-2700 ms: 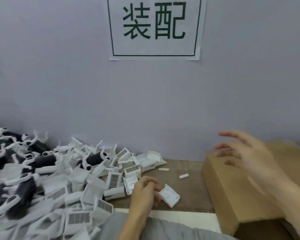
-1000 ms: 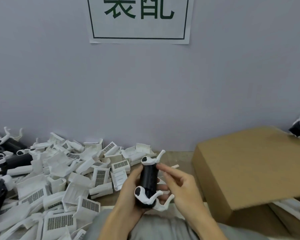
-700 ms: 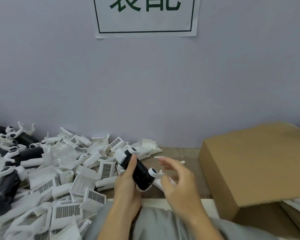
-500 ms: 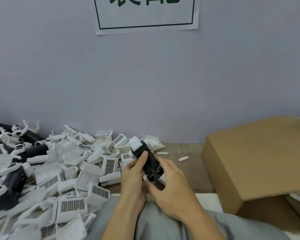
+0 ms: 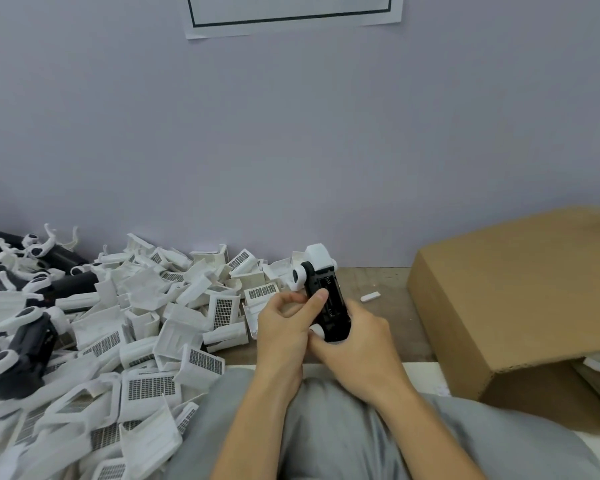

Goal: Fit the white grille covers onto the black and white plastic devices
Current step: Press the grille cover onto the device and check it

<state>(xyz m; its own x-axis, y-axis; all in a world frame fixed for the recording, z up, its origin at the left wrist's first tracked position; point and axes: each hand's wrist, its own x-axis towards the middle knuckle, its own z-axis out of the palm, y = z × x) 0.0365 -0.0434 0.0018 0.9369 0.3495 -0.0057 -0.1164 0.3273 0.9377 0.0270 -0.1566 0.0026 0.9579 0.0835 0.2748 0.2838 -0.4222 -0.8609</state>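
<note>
both hands (image 5: 284, 327) (image 5: 355, 341) hold black device (image 5: 328, 308).

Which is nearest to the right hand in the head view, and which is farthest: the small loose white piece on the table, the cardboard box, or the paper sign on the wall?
From the right hand:
1. Small loose white piece, on the table just beyond the hand, slightly right.
2. Cardboard box, to the right on the table.
3. Paper sign, high on the wall.

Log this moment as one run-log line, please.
step: fitting cover | left hand: grips device, thumb on top | right hand: grips black and white device | white grille cover: at device's far end | seated: cannot tell
</note>
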